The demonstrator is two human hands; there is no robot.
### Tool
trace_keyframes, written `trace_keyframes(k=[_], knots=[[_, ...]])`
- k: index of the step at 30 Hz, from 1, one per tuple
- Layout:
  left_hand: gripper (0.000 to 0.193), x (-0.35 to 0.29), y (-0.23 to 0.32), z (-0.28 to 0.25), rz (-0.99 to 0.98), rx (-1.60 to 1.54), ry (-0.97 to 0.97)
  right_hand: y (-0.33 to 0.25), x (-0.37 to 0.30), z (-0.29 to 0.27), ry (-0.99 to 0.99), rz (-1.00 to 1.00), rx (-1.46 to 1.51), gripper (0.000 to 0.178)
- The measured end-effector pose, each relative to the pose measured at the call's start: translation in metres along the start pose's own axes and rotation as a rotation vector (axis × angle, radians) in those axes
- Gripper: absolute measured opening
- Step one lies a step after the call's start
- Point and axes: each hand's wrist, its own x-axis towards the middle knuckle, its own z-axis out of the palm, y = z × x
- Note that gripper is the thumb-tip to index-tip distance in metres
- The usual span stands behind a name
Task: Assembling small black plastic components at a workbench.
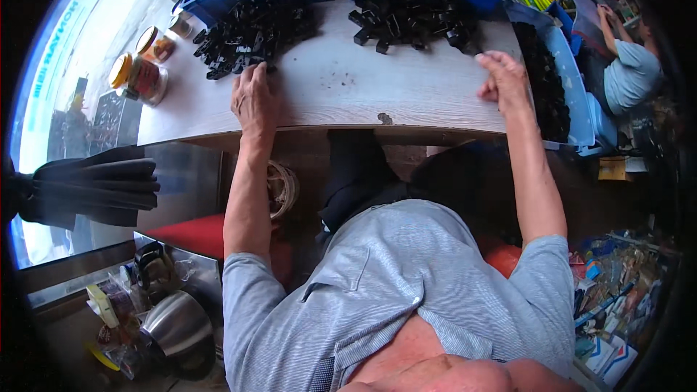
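Ahead of the grey short-sleeved shirt (403,261), on its left, the left forearm (245,196) reached nearly straight forward, the left hand (253,101) back upward with its fingers bent downward. Ahead of the shirt's right side, the right forearm (534,174) leaned slightly inward, the right hand (504,81) turned inward, fingers loosely curled.
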Motion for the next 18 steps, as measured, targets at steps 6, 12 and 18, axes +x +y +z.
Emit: trace_keyframes(k=[6, 12, 18], knots=[[0.028, 0.005, 0.034, -0.002, 0.144, -0.201, -0.101, -0.005, 0.017, -0.031, 0.467, -0.088, 0.152, 0.029], [0.021, 0.020, 0.060, 0.009, 0.137, -0.343, -0.174, -0.002, 0.007, 0.026, 0.107, 0.006, -0.014, 0.042], [0.024, 0.016, 0.065, 0.013, 0.130, -0.371, -0.068, -0.010, 0.016, 0.079, -0.009, 0.022, -0.277, 0.043]])
